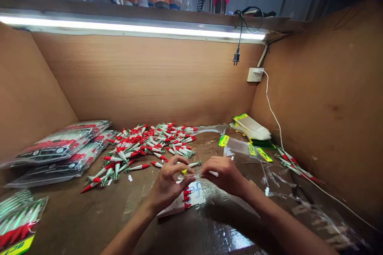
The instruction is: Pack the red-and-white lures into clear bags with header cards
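My left hand (171, 180) hovers over the middle of the table, thumb and fingers pinched together beside a small yellow piece (184, 171). What it grips is mostly hidden. Close to its right, my right hand (224, 174) is also closed in a pinch, with a small white bit (214, 173) at its fingers; I cannot make out what it holds. Below the hands lies a white holder (173, 207) with blue writing, and several red lure tips (187, 198) line up in it. Behind them spreads a heap of red-and-white fishing lures (149, 141) with green-tinted ends.
Filled plastic packs (60, 145) are stacked at the left; a yellow-labelled pack of lures (22, 219) lies nearer. Clear bags with yellow headers (251, 127) sit at the back right. A white cable (273, 113) runs down the right wall. A black plug (236, 56) hangs overhead.
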`<action>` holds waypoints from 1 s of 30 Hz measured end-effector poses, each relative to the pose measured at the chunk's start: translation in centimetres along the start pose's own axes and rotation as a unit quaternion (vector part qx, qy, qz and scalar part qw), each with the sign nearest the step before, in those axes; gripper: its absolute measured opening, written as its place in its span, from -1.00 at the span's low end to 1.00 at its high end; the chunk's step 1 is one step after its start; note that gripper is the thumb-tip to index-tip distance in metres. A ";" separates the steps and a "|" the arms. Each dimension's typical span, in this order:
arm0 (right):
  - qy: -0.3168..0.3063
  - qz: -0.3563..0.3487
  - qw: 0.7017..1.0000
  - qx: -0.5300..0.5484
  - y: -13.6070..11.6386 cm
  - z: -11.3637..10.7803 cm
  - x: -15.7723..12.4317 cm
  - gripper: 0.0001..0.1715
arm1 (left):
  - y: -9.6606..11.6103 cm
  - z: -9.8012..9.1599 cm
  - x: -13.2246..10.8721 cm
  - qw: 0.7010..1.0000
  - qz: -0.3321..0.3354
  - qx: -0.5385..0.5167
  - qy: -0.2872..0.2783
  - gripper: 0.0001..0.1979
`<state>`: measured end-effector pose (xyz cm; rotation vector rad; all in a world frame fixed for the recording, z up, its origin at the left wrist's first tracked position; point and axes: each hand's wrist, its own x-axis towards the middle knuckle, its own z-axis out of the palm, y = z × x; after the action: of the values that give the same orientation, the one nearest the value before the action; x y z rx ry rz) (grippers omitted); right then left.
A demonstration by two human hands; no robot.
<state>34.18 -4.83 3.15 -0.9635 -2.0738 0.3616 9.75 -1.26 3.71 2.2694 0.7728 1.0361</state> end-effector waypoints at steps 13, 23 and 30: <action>0.104 0.296 0.876 0.367 3.3 2.1 -0.6 -0.54 | -3.7 1.2 -1.1 0.899 -0.286 -0.273 0.185 -0.51; 0.238 0.246 0.914 0.217 3.3 1.8 -1.0 -0.46 | -3.9 0.9 -0.7 0.915 -0.258 -0.236 0.204 -0.43; 0.008 0.062 0.998 -0.012 -1.9 4.4 -1.8 -0.79 | -3.7 -6.8 -3.3 0.937 -0.163 -0.083 0.297 -0.65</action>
<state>30.54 -7.11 0.41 -1.1094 -2.0131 0.3922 1.52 0.57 3.52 1.6097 1.1991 1.5681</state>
